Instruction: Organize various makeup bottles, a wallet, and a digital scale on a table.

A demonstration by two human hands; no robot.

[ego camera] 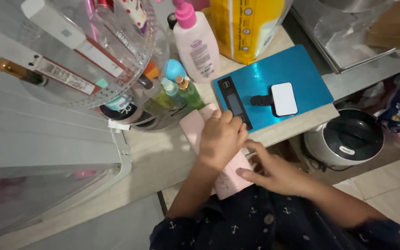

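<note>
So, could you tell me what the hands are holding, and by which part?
The left hand presses on the upper part of a pink flat case; the right hand touches its lower edge, fingers extended.

At the frame's centre, the left hand (221, 139) rests fingers-down on a pink booklet (230, 178) lying on the counter (163, 157), while the right hand (274, 173) touches its lower edge. Just right, a blue kitchen scale (297, 74) carries a small white-topped object (283, 98).
</note>
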